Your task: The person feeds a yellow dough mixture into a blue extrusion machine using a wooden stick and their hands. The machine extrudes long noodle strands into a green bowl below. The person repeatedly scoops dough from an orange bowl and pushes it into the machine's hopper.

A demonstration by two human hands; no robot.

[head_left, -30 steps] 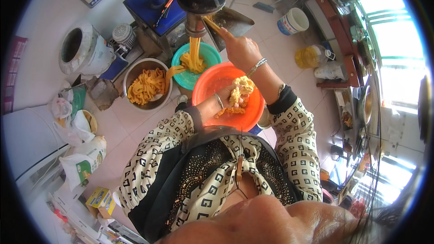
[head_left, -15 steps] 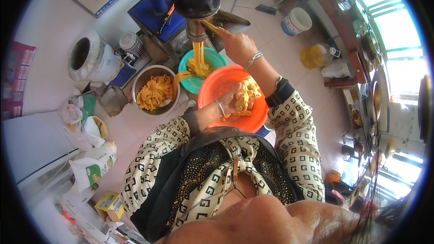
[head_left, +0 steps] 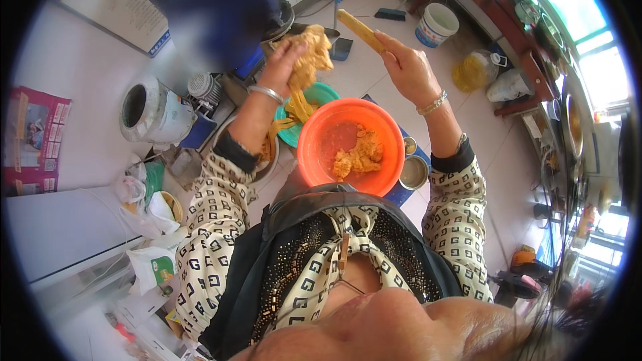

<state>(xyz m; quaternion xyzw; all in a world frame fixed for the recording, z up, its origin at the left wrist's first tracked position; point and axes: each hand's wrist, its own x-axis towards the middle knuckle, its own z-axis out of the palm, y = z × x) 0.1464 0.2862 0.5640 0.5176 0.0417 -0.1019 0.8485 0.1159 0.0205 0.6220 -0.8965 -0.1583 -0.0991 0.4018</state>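
Observation:
My left hand (head_left: 277,70) grips a big, ragged lump of yellow dough (head_left: 312,57), lifted close to the outlet of a blue noodle machine (head_left: 221,17). In my right hand (head_left: 409,70) is a flat wooden stick (head_left: 360,29), raised and pointing up and left. Below both hands an orange basin (head_left: 319,137) holds more crumbly dough (head_left: 361,152). Behind it, a teal basin (head_left: 326,93) contains wide yellow noodles (head_left: 301,108), partly covered by the lump. My left forearm hides most of a steel bowl (head_left: 269,168) with noodles.
At the left stand a white cylindrical drum (head_left: 157,110) and a motor (head_left: 203,85). Two small metal containers (head_left: 414,172) sit right of the orange basin. Farther right are a white bucket (head_left: 437,25), an oil jug (head_left: 473,72) and a cluttered counter. A broom (head_left: 390,14) lies on the floor.
My left hand has lifted a lump of dough out of the orange basin, up and left toward the machine. My right hand has drawn the stick away from the machine to the right.

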